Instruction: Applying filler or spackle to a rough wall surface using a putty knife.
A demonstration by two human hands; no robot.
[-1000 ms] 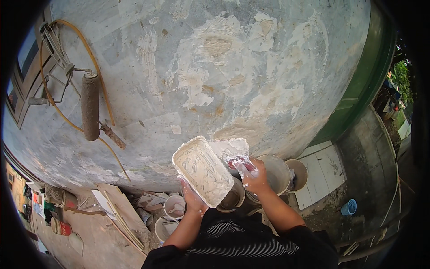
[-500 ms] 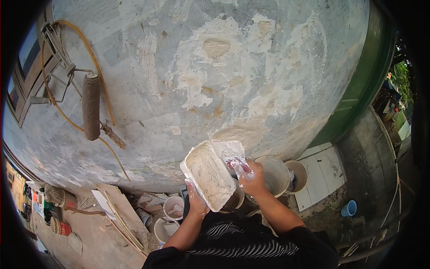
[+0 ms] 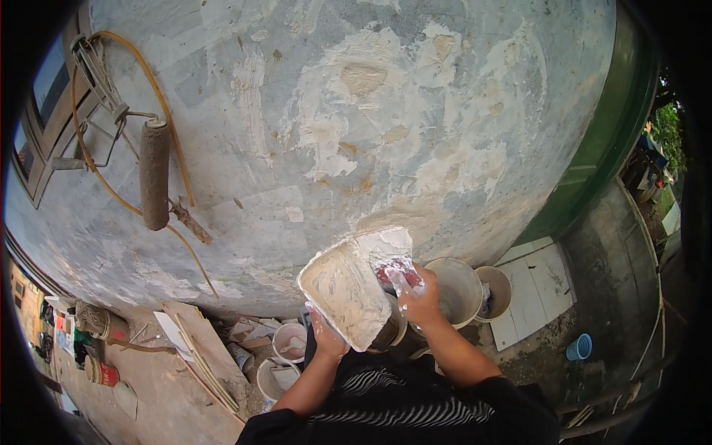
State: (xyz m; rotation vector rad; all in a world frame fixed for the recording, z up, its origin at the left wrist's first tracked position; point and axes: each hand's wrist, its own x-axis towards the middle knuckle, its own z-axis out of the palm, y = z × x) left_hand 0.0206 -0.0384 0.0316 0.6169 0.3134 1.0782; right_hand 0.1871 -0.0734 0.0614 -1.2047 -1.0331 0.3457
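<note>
My left hand (image 3: 325,334) grips the lower left side of a rectangular plastic tub (image 3: 302,280) smeared with off-white filler (image 3: 345,285). In my right hand (image 3: 419,300) is a putty knife (image 3: 391,243) with a red handle; its broad blade is coated white and lies at the tub's upper right rim. White filler sticks to the fingers of both hands. Beyond the tub rises a grey wall (image 3: 245,185) with rough patches of pale filler. Whether the blade touches the rim or sits just over it I cannot tell.
A paint roller (image 3: 154,174) and a yellow hose (image 3: 141,63) hang at left. Buckets (image 3: 454,293) stand along the wall's foot, with smaller tubs (image 3: 289,343) left. Boards (image 3: 200,337) lean there. A blue basket (image 3: 578,346) lies right, near a green door (image 3: 586,170).
The putty knife and my right hand have shifted slightly right and up along the tub's rim. The tub has tilted a little, still in my left hand.
</note>
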